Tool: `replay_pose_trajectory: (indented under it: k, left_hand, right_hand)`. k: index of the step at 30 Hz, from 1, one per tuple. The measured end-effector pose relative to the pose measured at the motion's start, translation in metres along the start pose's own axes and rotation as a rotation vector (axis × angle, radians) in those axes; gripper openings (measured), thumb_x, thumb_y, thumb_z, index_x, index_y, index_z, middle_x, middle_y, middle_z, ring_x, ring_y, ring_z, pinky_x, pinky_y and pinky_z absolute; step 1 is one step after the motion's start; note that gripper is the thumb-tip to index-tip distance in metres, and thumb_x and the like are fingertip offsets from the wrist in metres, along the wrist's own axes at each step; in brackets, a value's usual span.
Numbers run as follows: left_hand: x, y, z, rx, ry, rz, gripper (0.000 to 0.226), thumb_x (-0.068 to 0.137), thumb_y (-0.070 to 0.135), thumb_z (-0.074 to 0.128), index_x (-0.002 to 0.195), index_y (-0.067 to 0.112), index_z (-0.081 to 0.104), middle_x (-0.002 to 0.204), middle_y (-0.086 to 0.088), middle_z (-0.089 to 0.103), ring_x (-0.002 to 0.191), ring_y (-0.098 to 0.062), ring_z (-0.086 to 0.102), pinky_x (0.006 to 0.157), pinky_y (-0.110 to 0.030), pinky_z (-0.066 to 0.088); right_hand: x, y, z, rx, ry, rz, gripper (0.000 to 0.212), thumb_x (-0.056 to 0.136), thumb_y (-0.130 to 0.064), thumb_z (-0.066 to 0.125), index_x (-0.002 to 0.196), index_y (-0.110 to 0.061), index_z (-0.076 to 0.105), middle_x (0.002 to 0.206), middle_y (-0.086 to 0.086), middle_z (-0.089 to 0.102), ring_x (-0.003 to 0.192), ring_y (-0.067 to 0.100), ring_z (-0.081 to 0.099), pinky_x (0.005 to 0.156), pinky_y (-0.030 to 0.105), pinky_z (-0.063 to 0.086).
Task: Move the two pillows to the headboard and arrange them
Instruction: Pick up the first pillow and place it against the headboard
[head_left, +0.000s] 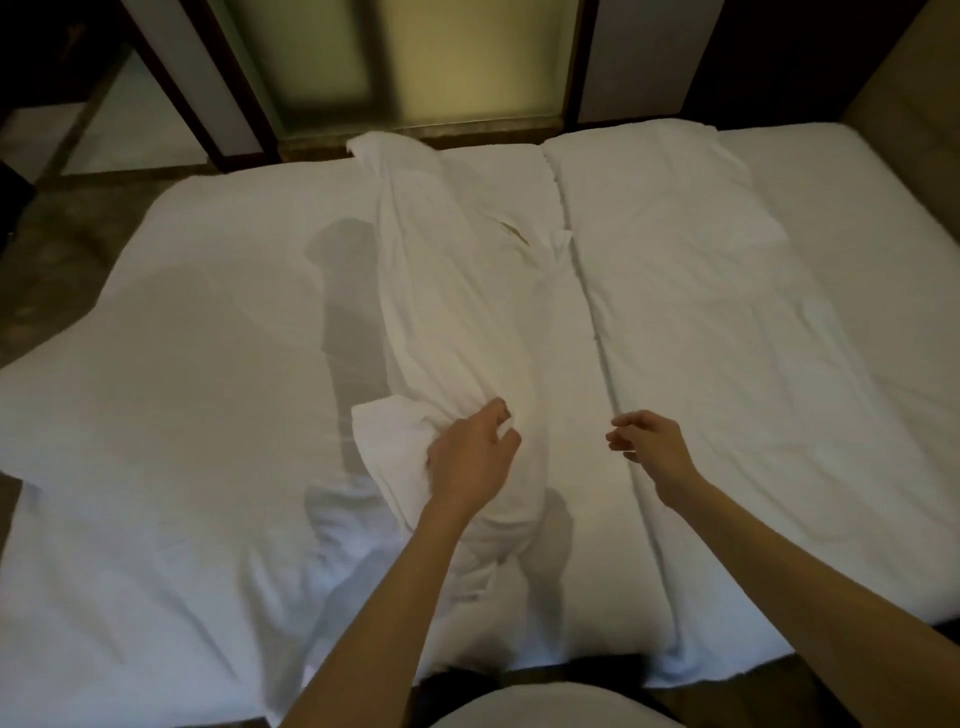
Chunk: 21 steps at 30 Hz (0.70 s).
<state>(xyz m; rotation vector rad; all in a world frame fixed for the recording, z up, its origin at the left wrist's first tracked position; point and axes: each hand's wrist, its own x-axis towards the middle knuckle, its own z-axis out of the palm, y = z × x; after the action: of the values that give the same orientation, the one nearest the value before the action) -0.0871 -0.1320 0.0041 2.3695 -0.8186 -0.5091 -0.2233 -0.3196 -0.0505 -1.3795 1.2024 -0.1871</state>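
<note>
Two white pillows lie side by side across the white bed (171, 395). The left pillow (457, 291) is long and crumpled, running from the far edge toward me. My left hand (470, 457) grips the bunched fabric at its near left corner. The right pillow (685, 291) lies flat, touching the left one along a seam. My right hand (647, 444) hovers just above that seam with its fingers apart and loosely curled, holding nothing.
A tan padded panel (909, 88) rises at the bed's right end. Beyond the far edge stand dark-framed frosted glass panels (467, 57) and a strip of floor (57, 244). The sheet hangs rumpled over the near edge.
</note>
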Motion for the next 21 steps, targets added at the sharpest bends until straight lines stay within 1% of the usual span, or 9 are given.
replay_pose_trajectory:
  k: [2,6,8,10,13,16,17,19,21]
  left_hand:
    - [-0.008,0.023,0.023,0.019,0.017,-0.009,0.015,0.088,0.035,0.050,0.078,0.030,0.039,0.063,0.008,0.048,0.074,-0.028,0.059,0.061,-0.032,0.032]
    - [-0.020,0.062,0.057,0.099,0.033,0.013,0.030,0.091,0.029,0.049,0.068,0.024,0.031,0.052,0.003,0.036,0.059,-0.023,0.045,0.055,-0.032,0.028]
    - [-0.023,0.076,0.064,0.148,0.028,0.028,0.036,0.092,0.027,0.048,0.064,0.022,0.026,0.053,0.002,0.038,0.056,-0.023,0.045,0.053,-0.032,0.029]
    - [-0.027,0.091,0.070,0.150,0.030,0.017,0.035,0.094,0.030,0.047,0.063,0.022,0.031,0.052,0.002,0.040,0.052,-0.020,0.044,0.050,-0.031,0.028]
    - [-0.029,0.100,0.072,-0.042,0.068,-0.074,0.025,0.094,0.034,0.048,0.073,0.020,0.046,0.052,0.006,0.045,0.048,-0.010,0.042,0.047,-0.029,0.030]
    - [-0.031,0.100,0.072,-0.299,0.093,-0.216,0.014,0.093,0.031,0.048,0.086,0.020,0.054,0.062,0.009,0.056,0.054,-0.009,0.051,0.053,-0.026,0.040]
    - [-0.031,0.099,0.073,-0.370,0.099,-0.263,0.013,0.092,0.029,0.048,0.088,0.020,0.055,0.064,0.008,0.058,0.054,-0.007,0.052,0.052,-0.022,0.041]
    - [-0.034,0.094,0.078,-0.494,0.109,-0.342,0.011,0.091,0.025,0.047,0.087,0.021,0.056,0.063,0.005,0.058,0.046,-0.003,0.050,0.045,-0.016,0.040]
    - [-0.036,0.090,0.084,-0.626,0.097,-0.406,0.012,0.091,0.020,0.047,0.084,0.018,0.057,0.059,0.001,0.057,0.041,-0.005,0.048,0.039,-0.017,0.038]
  right_hand:
    - [0.004,0.003,-0.034,0.030,-0.015,0.006,0.020,0.086,0.003,0.050,0.082,-0.011,0.064,0.079,0.011,0.068,0.070,0.020,0.063,0.069,0.028,0.047]
    - [0.012,0.015,-0.093,0.041,-0.055,0.044,0.020,0.087,0.002,0.049,0.082,-0.011,0.063,0.082,0.010,0.068,0.073,0.022,0.064,0.070,0.029,0.048]
    - [0.016,0.020,-0.111,0.041,-0.069,0.062,0.019,0.088,0.001,0.049,0.084,-0.011,0.063,0.085,0.010,0.068,0.075,0.023,0.065,0.072,0.031,0.048]
    - [0.021,0.020,-0.128,0.046,-0.091,0.075,0.018,0.088,0.000,0.049,0.087,-0.011,0.063,0.088,0.011,0.069,0.078,0.024,0.065,0.074,0.032,0.048]
    - [0.026,0.018,-0.134,0.059,-0.130,0.080,0.017,0.089,-0.001,0.050,0.087,-0.012,0.062,0.089,0.010,0.068,0.079,0.025,0.066,0.075,0.033,0.048]
    - [0.023,0.013,-0.127,0.066,-0.193,0.069,0.016,0.089,-0.001,0.051,0.088,-0.012,0.062,0.090,0.010,0.068,0.080,0.025,0.066,0.078,0.035,0.048]
    - [0.022,0.011,-0.124,0.063,-0.215,0.061,0.016,0.089,-0.001,0.051,0.088,-0.012,0.062,0.091,0.010,0.068,0.081,0.025,0.066,0.078,0.035,0.048]
    - [0.020,0.006,-0.116,0.058,-0.248,0.047,0.015,0.088,-0.002,0.052,0.089,-0.012,0.062,0.091,0.011,0.068,0.082,0.026,0.065,0.079,0.035,0.048]
    - [0.019,0.003,-0.110,0.050,-0.268,0.036,0.014,0.088,-0.001,0.053,0.090,-0.012,0.062,0.091,0.011,0.068,0.083,0.026,0.065,0.079,0.036,0.047]
